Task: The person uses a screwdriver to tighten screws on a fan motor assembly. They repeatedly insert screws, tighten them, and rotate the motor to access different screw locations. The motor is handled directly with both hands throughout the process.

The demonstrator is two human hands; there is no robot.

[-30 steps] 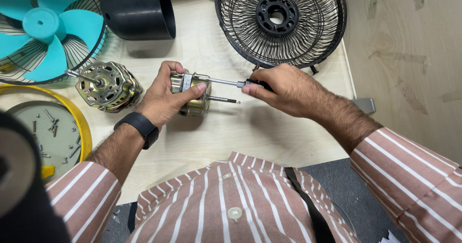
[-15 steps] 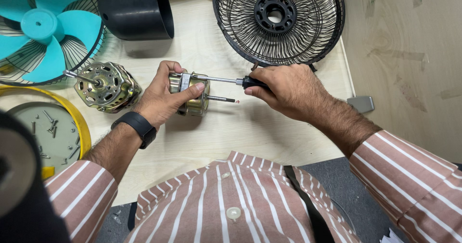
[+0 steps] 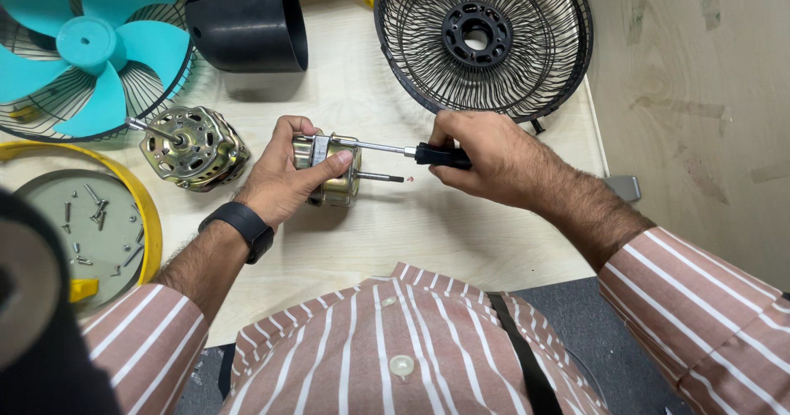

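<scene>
Motor, small, brass-coloured [image 3: 333, 172], mid-table, shaft pointing right; left hand [image 3: 284, 180] wrapped closed around its casing, thumb across the front. Screwdriver [image 3: 403, 151], black handle pinched in closed right hand [image 3: 490, 156], tip at a bracket on the motor's far edge. Second motor [image 3: 193, 148] left, black grille [image 3: 481, 41] far right. Advice: keep blade square in the screw, casing held firmly.
</scene>
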